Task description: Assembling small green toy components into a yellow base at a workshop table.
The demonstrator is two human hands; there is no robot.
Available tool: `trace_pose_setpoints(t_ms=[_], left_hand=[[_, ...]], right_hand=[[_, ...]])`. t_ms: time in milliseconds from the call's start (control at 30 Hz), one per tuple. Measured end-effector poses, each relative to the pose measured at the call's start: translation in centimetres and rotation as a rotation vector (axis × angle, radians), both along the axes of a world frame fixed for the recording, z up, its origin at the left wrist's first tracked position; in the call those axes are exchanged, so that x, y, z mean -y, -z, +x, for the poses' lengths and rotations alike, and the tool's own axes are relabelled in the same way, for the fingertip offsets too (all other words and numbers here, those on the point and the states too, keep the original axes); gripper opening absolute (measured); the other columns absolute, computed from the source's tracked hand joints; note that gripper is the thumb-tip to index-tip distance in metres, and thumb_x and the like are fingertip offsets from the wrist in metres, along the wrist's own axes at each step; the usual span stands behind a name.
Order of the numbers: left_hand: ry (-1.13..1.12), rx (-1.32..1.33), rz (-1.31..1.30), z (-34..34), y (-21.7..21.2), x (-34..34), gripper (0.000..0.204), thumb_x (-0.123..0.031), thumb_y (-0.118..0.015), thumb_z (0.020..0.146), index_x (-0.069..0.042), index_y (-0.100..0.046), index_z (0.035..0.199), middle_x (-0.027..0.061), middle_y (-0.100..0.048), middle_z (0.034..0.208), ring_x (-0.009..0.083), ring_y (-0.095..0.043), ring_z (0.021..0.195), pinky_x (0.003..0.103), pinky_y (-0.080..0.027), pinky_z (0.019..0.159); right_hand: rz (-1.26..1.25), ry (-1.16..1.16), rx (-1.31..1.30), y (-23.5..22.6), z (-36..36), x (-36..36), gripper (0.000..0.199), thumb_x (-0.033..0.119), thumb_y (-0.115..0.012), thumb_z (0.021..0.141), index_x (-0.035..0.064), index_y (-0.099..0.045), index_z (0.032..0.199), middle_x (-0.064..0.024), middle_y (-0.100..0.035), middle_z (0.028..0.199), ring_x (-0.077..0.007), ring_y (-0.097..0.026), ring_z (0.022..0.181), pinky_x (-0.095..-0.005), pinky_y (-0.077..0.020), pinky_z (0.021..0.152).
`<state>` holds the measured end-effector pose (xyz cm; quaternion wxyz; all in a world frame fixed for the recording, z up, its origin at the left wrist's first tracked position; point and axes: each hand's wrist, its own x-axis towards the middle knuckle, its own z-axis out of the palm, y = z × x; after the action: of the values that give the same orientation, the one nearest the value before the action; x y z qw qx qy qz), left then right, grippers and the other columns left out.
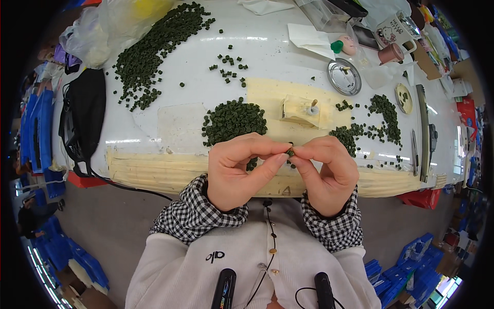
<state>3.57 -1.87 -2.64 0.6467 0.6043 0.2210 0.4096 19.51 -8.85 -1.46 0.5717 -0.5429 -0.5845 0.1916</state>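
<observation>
The left hand (234, 172) and the right hand (332, 172) both pinch, between thumb and forefinger, one small dark green piece (290, 152) above the near part of the white table (272, 54), with grey floor (128, 221) and blue crates (419, 262) at near right.

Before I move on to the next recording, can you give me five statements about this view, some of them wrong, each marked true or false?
1. The fingers of the left hand and right hand meet at a tiny dark green piece. True.
2. The loose green pieces lie in one single pile. False: there are several piles, plus scattered ones.
3. A peg stands up from the pale block. True.
4. The round metal dish is left of the peg. False: it is to the right.
5. The cuffs are plain red. False: they are checked black and white.
</observation>
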Motion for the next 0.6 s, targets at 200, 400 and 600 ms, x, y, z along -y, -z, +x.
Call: trace_pose_setpoints(t_ms=[200, 400, 600], left_hand=[[-0.088, -0.079, 0.364, 0.06, -0.21, -0.39, 0.023, 0.008, -0.066, 0.074, 0.002, -0.068, 0.096, 0.0111, -0.068, 0.085, 0.0189, -0.064, 0.073, 0.027, -0.049, 0.066], [-0.108, -0.005, 0.563, 0.15, 0.11, -0.54, 0.029, 0.009, -0.068, 0.070, 0.001, -0.068, 0.097, 0.0104, -0.068, 0.085, 0.0197, -0.063, 0.070, 0.028, -0.050, 0.064], [-0.123, -0.003, 0.639, -0.14, 0.02, -0.11, 0.033, 0.010, -0.067, 0.069, 0.000, -0.067, 0.101, 0.0100, -0.067, 0.088, 0.0195, -0.061, 0.069, 0.029, -0.050, 0.063]], right_hand=[[0.003, -0.007, -0.018, -0.04, -0.13, -0.07, 0.017, -0.005, -0.071, 0.073, 0.0005, -0.065, 0.087, -0.0104, -0.063, 0.082, -0.0199, -0.062, 0.074, -0.0273, -0.0499, 0.065], [-0.027, -0.126, -0.137, 0.21, 0.23, -0.01, 0.013, -0.003, -0.069, 0.077, 0.0002, -0.062, 0.086, -0.0095, -0.061, 0.083, -0.0194, -0.058, 0.075, -0.0278, -0.0471, 0.069], [-0.082, -0.265, -0.439, 0.65, -0.46, 0.24, 0.010, -0.002, -0.066, 0.081, -0.0013, -0.060, 0.090, -0.0078, -0.057, 0.089, -0.0157, -0.054, 0.081, -0.0259, -0.0433, 0.075]])
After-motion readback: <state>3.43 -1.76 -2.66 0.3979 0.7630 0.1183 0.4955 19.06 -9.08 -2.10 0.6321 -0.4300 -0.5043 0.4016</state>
